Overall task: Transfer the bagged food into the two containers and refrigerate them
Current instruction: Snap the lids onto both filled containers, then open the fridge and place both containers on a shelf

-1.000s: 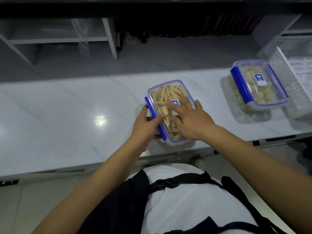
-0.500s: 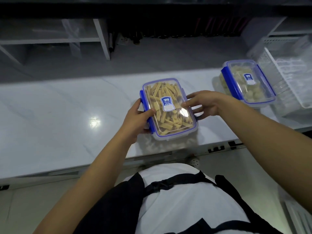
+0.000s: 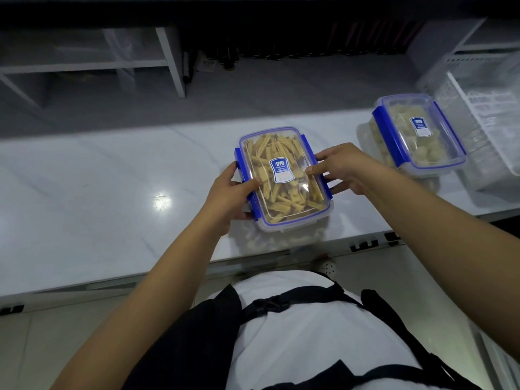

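Our right hand (image 3: 342,167) has left the lid and now grips the box (image 3: 284,175) opposite our left hand (image 3: 230,190), near the counter's (image 3: 98,192) front edge; lifting looks next.

The near box (image 3: 284,175) is clear with blue clips and a blue-and-white label, holding tan strips. The far box (image 3: 419,130) matches (paler, cream lumps inside). The counter (image 3: 98,192) is white, faintly grey-veined.

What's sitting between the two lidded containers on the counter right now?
In the head view, only the right hand and its forearm, gripping the near container by its side. Beyond it, bare counter up to the far container.
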Demonstrator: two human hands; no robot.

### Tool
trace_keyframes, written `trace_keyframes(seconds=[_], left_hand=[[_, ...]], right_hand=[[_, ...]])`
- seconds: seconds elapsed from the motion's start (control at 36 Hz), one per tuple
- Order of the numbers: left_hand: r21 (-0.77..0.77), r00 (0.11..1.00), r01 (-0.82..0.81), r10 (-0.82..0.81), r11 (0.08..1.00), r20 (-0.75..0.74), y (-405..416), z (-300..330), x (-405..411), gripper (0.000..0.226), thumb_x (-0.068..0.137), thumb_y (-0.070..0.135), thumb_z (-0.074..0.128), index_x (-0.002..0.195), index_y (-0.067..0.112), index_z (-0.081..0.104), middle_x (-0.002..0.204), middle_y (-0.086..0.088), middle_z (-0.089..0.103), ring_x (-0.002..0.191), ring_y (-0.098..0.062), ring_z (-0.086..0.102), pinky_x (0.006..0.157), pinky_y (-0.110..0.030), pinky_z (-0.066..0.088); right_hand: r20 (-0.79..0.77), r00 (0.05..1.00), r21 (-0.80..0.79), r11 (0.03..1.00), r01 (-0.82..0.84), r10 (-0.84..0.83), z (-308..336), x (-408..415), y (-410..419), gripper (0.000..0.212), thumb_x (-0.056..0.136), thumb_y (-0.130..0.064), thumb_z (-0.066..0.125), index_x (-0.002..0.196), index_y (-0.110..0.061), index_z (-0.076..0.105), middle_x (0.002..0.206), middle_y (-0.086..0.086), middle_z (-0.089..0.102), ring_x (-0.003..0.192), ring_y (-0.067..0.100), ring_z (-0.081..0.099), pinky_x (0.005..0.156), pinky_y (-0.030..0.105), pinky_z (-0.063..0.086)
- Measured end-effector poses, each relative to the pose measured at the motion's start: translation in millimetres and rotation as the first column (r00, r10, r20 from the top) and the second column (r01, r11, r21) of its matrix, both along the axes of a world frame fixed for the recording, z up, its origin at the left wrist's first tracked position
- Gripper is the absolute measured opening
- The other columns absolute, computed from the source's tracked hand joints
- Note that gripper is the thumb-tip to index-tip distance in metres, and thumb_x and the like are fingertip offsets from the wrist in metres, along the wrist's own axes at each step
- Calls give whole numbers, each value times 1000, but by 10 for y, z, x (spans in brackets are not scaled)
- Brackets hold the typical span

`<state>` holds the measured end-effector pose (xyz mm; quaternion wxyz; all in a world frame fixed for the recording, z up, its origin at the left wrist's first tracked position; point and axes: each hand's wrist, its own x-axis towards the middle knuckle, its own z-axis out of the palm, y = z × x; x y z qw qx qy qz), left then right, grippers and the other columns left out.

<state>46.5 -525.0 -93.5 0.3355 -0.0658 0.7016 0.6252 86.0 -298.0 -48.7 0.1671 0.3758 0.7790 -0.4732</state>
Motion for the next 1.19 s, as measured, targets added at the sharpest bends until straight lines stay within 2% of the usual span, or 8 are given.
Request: trace_keyframes(seconds=[0.08,0.19,0.31,0.44,0.61,0.78,0.94,1.19], left_hand=[[21,1000,-9,9,1000,13,-21,8,24,57,94,28,71,144,34,45,112,-1,70,97,-21,72,52,-32,59],[44,1000,19,-19,999,-2,-62,-11,95,67,92,27,74,148,37,38,121,2,67,104,-22,71,62,-35,63],[80,999,44,-45,996,11,-93,-68,244,74,88,24,77,148,38,36,127,4,64,108,-22,71,74,-40,64],[110,995,-17,6,994,96,-76,-53,228,49,88,26,76,132,25,54,123,1,69,98,-19,75,69,-37,64],[137,988,43,-62,990,139,-47,52,219,38,89,22,74,124,30,60,112,2,75,93,-16,76,61,-34,61],[204,961,257,-271,945,44,173,285,380,56,69,37,79,122,39,61,111,14,74,100,-12,74,66,-34,63],[267,871,478,-490,837,-26,674,573,789,65,74,40,86,132,45,56,125,15,69,113,-18,70,77,-41,63],[389,682,666,-731,637,29,1742,765,1614,77,78,27,88,142,47,49,138,-7,63,125,-37,62,96,-63,52]], right_hand=[[-75,997,3,999,35,-35,-12,104,-89,36,90,-28,73,123,-19,61,101,1,70,83,19,70,60,37,60],[-233,972,153,988,3,33,-71,394,-253,58,92,-34,70,145,-28,46,129,-8,59,107,16,64,81,44,62],[-383,920,73,996,-57,81,-151,743,-369,51,90,-36,72,132,-43,42,105,-39,55,94,-16,61,58,11,53],[-199,940,-316,926,207,-278,-109,686,-268,44,90,-39,70,129,-23,58,113,-3,70,93,13,73,61,25,57],[-137,950,-330,917,223,-281,48,692,-69,16,89,-39,72,103,-31,68,100,-4,75,91,15,73,67,30,57],[-205,894,-482,836,262,-398,261,1382,203,20,89,-33,68,106,-27,78,88,0,75,71,14,71,68,33,56],[-280,798,-637,725,262,-534,492,2394,551,43,71,-26,76,114,-22,75,114,16,73,97,29,73,72,40,61],[-374,615,-630,677,382,-695,676,3693,1082,41,69,-26,78,111,-25,77,117,13,73,96,28,74,69,37,61]])
